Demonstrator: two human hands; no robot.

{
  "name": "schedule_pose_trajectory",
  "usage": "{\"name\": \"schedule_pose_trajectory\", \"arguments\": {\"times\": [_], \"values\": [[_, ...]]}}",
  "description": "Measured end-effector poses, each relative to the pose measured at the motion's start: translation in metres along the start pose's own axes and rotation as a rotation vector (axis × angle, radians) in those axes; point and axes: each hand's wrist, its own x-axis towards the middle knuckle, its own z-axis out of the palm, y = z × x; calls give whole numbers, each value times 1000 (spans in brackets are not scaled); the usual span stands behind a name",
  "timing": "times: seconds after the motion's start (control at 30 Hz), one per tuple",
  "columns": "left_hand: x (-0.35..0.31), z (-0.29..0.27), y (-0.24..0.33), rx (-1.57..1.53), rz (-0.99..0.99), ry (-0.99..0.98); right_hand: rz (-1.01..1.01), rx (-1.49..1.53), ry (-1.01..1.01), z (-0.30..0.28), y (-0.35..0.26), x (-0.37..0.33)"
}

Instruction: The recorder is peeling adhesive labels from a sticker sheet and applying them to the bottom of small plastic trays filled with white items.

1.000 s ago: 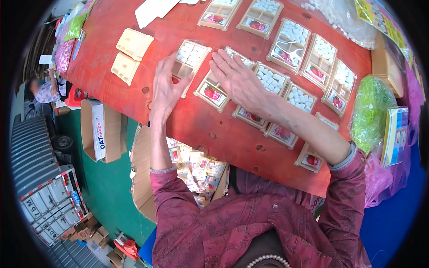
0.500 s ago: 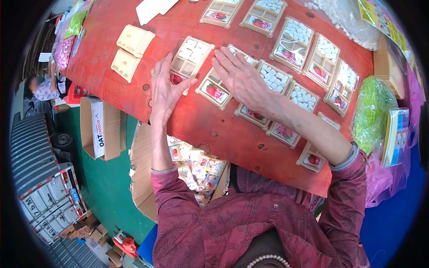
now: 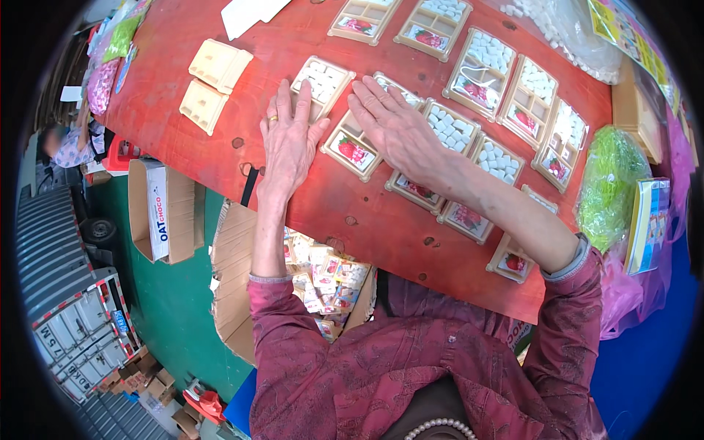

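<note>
The red table (image 3: 220, 139) carries rows of cream compartment trays, most filled with white cubes. Your right hand (image 3: 400, 132) lies flat, fingers spread, on the tray (image 3: 352, 150) near the table's middle; your left hand (image 3: 290, 139) lies flat, gripping nothing, over the half-filled tray (image 3: 323, 81) just beside it. Press evenly, I'd judge, so cubes stay seated and neither tray tips.

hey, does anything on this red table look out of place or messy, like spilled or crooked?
Mostly tidy. The trays lie in slanted rows on the red table, and two empty cream trays sit apart at the left. At the top right, loose white pieces lie in a heap in clear plastic rather than in a tray.
</note>
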Motion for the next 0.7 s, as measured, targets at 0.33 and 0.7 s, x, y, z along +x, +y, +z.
{"name": "schedule_pose_trajectory", "arguments": {"times": [0.33,0.7], "values": [[8,12,-7,8,-134,45,6,13,-13,3,0,5],[4,-2,-8,-143,-129,-92,-41,-39,-15,3,-1,27]]}}
